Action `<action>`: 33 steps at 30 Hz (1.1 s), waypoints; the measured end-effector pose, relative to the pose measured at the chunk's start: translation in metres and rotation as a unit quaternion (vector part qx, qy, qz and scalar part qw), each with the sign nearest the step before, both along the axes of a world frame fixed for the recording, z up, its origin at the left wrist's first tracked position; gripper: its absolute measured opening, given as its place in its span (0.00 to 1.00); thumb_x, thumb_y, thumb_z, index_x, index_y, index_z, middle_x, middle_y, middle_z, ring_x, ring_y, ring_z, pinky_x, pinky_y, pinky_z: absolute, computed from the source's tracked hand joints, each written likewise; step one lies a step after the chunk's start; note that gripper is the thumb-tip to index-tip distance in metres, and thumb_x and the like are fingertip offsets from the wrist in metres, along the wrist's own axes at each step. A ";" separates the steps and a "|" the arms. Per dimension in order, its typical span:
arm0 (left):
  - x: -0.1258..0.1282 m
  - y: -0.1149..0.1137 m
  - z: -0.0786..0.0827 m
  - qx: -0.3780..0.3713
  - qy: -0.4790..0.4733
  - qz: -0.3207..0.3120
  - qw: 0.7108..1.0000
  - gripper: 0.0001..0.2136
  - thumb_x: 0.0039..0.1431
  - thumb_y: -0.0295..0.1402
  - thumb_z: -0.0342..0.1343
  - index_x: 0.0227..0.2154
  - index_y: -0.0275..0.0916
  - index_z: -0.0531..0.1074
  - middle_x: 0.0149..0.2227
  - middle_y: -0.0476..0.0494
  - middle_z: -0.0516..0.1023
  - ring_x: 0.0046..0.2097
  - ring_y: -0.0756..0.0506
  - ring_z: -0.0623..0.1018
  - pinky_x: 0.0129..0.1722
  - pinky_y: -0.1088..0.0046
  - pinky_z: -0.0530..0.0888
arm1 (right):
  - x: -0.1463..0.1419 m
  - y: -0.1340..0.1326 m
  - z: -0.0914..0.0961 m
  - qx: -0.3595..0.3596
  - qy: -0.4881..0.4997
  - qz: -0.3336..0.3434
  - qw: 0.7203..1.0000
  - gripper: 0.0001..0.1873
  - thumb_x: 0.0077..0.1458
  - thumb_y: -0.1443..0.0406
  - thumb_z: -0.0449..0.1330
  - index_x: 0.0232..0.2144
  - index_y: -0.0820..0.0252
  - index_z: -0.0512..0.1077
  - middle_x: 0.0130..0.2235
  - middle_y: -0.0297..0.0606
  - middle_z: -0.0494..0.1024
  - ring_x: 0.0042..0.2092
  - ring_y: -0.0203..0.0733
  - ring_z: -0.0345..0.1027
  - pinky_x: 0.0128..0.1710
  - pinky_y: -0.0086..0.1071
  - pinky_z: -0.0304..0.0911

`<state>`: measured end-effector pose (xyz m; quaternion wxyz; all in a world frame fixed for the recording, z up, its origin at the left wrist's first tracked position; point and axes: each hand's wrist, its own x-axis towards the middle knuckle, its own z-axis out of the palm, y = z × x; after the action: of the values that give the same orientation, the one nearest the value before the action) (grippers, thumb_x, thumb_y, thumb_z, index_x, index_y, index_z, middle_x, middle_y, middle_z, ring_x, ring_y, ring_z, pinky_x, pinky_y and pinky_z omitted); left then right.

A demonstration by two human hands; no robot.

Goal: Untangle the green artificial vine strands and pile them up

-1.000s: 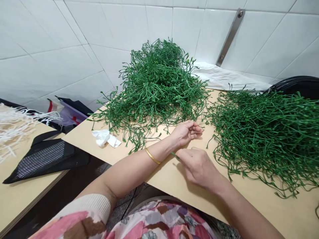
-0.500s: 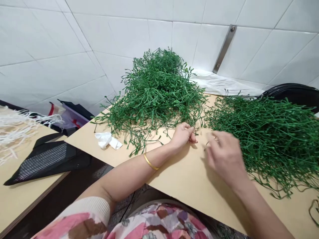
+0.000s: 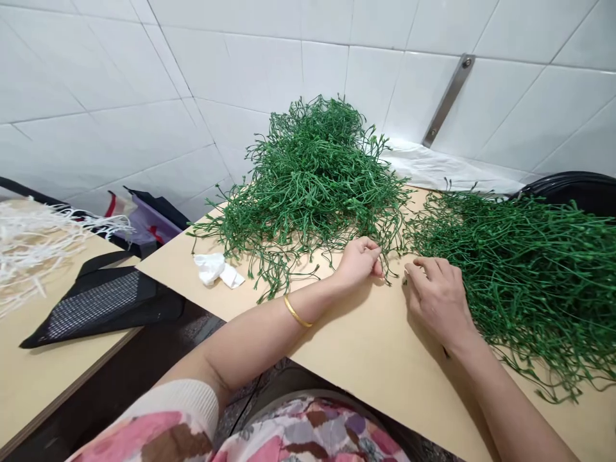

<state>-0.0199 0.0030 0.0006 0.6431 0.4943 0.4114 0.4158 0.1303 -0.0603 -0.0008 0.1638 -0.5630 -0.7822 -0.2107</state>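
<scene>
Large heaps of thin green artificial stems with small bud-like tips lie on the tan table (image 3: pixel 346 340). My left hand (image 3: pixel 359 263) is closed in a pinch at the front edge of the left heap (image 3: pixel 317 167); a green stem (image 3: pixel 389 280) sticks out beside its fingertips. My right hand (image 3: pixel 437 295), thumb and forefinger together, is close to the left edge of the right heap (image 3: pixel 543 269). A dark stem tip (image 3: pixel 446 352) shows below its palm, and the rest of that stem is hidden by the hand.
A crumpled white tissue (image 3: pixel 216 269) lies left of my forearm. On a second table to the left are white strands (image 3: pixel 38 244) and a black mesh bag (image 3: pixel 91 305). White cloth (image 3: pixel 443 167), a black round-edged object (image 3: pixel 577 189) and a tiled wall stand behind.
My right hand has slowed from a blur and now rests lower with its fingertips together. The left hand stays pinched in nearly the same place. The whole view has shifted slightly.
</scene>
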 end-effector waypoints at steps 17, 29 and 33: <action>-0.005 0.004 0.001 -0.099 -0.092 -0.184 0.974 0.10 0.55 0.32 0.50 0.20 0.35 0.62 0.15 0.53 0.62 0.18 0.55 0.64 0.22 0.78 0.64 | -0.014 0.003 -0.001 -0.081 0.342 -0.007 0.936 0.12 0.54 0.66 0.51 0.39 0.60 0.72 0.38 0.39 0.76 0.37 0.41 0.62 0.37 0.36 0.59; 0.000 0.005 -0.009 -0.124 -0.167 -0.142 0.968 0.06 0.47 0.28 0.57 0.21 0.34 0.66 0.21 0.49 0.69 0.23 0.54 0.69 0.28 0.75 0.68 | -0.012 0.005 -0.002 -0.128 0.446 0.042 0.885 0.13 0.55 0.66 0.49 0.38 0.59 0.72 0.36 0.38 0.76 0.35 0.39 0.66 0.36 0.33 0.61; -0.004 0.011 -0.008 -0.209 -0.200 -0.173 0.941 0.03 0.48 0.27 0.55 0.27 0.33 0.70 0.23 0.47 0.71 0.26 0.52 0.72 0.29 0.74 0.69 | -0.010 0.004 0.002 -0.144 0.484 0.048 0.862 0.13 0.54 0.64 0.50 0.38 0.59 0.73 0.35 0.38 0.75 0.34 0.38 0.66 0.35 0.31 0.60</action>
<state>-0.0238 0.0136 -0.0075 0.8631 0.3190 0.2603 0.2924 0.1206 -0.0560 0.0009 0.4489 -0.5732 -0.6520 0.2117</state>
